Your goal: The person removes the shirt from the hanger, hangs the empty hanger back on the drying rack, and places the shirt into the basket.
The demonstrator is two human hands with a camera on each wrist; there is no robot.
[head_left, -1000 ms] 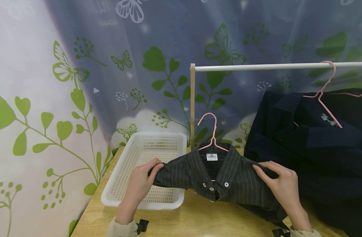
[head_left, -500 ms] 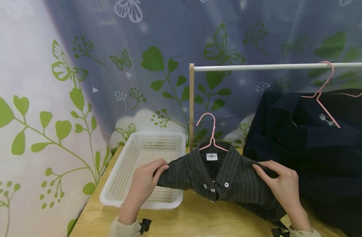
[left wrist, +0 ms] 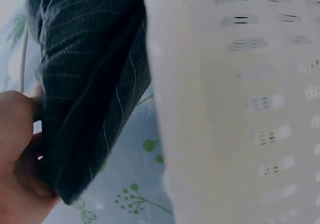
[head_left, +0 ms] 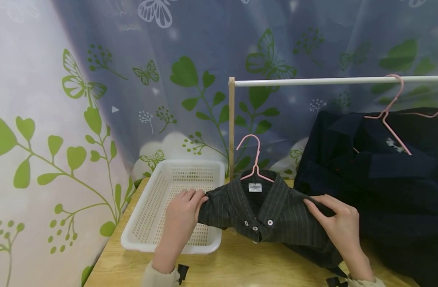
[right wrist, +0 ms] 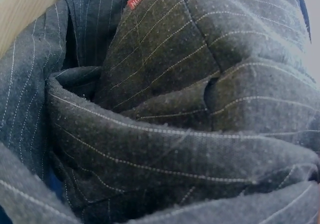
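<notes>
A dark pinstriped shirt (head_left: 294, 217) with small white buttons and a white neck label hangs spread between my hands. Inside its collar sits a pink hanger (head_left: 257, 159), its hook standing up free of the rail. With thumb and fingers my left hand (head_left: 184, 215) pinches the shirt's sleeve side, over the white basket; the left wrist view has this hand (left wrist: 22, 159) at its left edge, gripping the cloth. My right hand (head_left: 339, 219) pinches the opposite shoulder. Striped cloth (right wrist: 165, 109) fills the right wrist view and mostly hides that hand.
A white perforated basket (head_left: 133, 223) stands on the wooden table (head_left: 240, 263) at left. Behind the shirt rises a rack with a wooden post (head_left: 231, 127) and a white rail (head_left: 298, 81). Dark garments (head_left: 330, 159) hang from it at right on pink hangers (head_left: 394, 99).
My left hand has moved right and slightly up, its grip shifting inward along the shirt's sleeve. My right hand stays nearly still. The shirt and hanger have shifted slightly.
</notes>
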